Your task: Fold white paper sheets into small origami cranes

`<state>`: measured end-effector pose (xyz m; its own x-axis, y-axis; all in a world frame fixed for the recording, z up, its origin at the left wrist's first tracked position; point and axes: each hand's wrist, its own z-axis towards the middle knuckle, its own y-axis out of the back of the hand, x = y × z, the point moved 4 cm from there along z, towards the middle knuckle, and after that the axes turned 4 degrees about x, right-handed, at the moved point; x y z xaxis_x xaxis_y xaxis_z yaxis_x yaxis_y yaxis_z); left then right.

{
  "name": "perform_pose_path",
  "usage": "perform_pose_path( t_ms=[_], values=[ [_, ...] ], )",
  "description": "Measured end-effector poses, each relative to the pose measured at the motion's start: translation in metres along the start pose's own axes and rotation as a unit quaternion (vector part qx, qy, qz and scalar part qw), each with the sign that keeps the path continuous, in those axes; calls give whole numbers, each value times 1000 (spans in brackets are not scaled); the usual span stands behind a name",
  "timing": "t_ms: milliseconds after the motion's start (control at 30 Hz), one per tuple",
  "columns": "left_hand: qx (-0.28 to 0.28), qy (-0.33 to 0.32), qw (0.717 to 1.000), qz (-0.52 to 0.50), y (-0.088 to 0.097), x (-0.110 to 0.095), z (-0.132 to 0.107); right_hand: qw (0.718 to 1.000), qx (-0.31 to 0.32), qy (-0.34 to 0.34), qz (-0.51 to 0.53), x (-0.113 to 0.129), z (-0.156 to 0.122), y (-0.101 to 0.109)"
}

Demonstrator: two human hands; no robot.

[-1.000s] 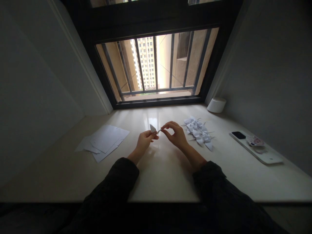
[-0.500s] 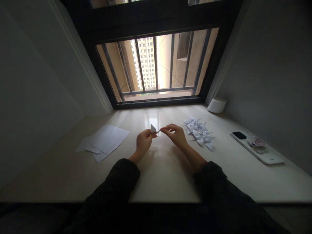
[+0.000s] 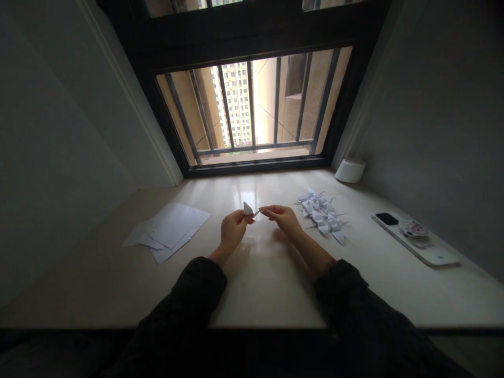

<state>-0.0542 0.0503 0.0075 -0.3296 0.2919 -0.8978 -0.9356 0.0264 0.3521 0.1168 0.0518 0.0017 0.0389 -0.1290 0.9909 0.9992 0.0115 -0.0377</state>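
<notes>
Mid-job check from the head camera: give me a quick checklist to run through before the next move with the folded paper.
1. Left hand grips the folded paper: ok, held up clear of the table.
2. Right hand on the paper's thin tip: cannot tell, fingertips are at or very near it.
3. Fold crispness: cannot tell, too small.
4. Paper cranes kept apart from the hands: ok, piled to the right.
5. Loose sheets apart from the hands: ok, lying to the left, untouched.
</notes>
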Motion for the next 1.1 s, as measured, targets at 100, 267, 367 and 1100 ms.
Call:
perform_pose_path(
  t_ms=[100,267,367,1100],
  values=[
    [-2,7,1000,-14,0,1,1,1000,-23,3,18,-1,-3,-3],
    [-5,14,1000,-25,-1,2,1,997,-32,-23,64,-8,-5,-9],
    [-1,14,1000,-24,-2,3,0,995,-33,-33,84,-12,-4,-10],
    [-7,-8,994,110,2,-12,-5,984,-68,87,-141,2,-3,-4]
  ],
)
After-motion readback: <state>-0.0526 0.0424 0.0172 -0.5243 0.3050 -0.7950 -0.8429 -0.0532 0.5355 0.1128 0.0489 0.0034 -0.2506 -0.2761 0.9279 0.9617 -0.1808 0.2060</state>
